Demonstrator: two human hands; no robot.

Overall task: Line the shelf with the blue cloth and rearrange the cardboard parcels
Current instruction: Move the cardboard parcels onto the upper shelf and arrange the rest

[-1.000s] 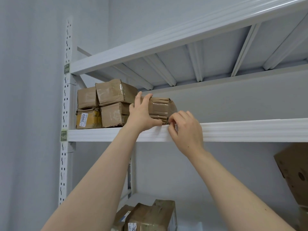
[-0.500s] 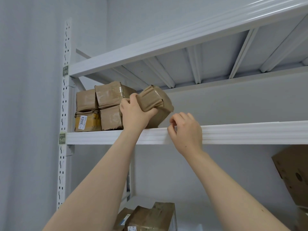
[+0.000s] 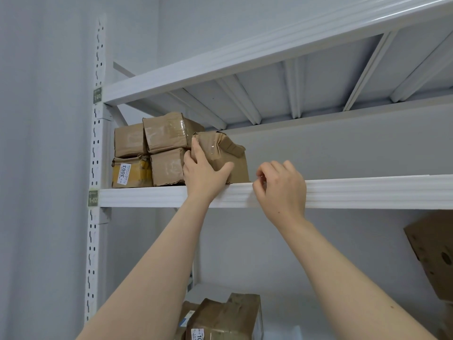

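Observation:
A taped cardboard parcel (image 3: 225,155) stands on end on the white shelf (image 3: 355,191), pressed against a stack of several parcels (image 3: 152,153) at the shelf's left end. My left hand (image 3: 203,173) grips its front face, thumb on the right side, fingers on the left. My right hand (image 3: 279,187) rests at the shelf's front lip just right of the parcel, fingers curled and pinched together; I cannot tell whether they hold anything. No blue cloth is in view.
The upper shelf (image 3: 245,52) hangs close above the stack. The perforated upright (image 3: 96,143) stands at the left. More parcels (image 3: 220,320) lie on the lower shelf, and a large box (image 3: 434,253) leans at the right edge.
My left hand has tipped the parcel from lying flat to standing on end and pushed it left against the stack. My right hand let go of it and stayed at the shelf lip.

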